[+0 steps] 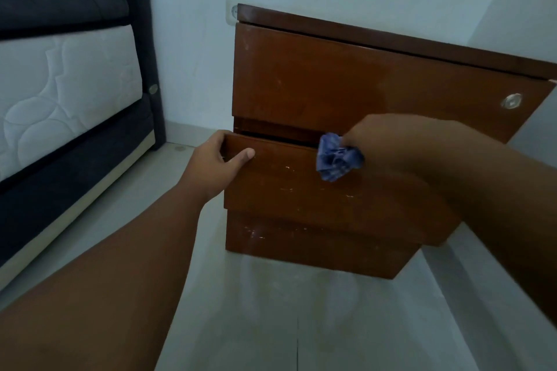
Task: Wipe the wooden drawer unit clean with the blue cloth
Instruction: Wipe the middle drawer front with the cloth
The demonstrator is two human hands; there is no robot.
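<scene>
The brown wooden drawer unit (316, 84) stands on the floor against the wall, its front scuffed with pale scratches. Its middle drawer (286, 187) is pulled out a little. My left hand (215, 164) grips the drawer's top left corner, fingers curled over the edge and thumb on the front. My right hand (388, 141) holds the crumpled blue cloth (337, 156) at the drawer's top edge, near the dark gap under the upper drawer. Its fingers are mostly hidden behind the cloth and wrist.
A bed with a white quilted mattress (66, 93) and dark frame stands at the left. A wall socket (232, 12) sits just left of the unit's top. A round metal lock (511, 101) is on the upper drawer. Pale floor tiles (271, 310) lie in front.
</scene>
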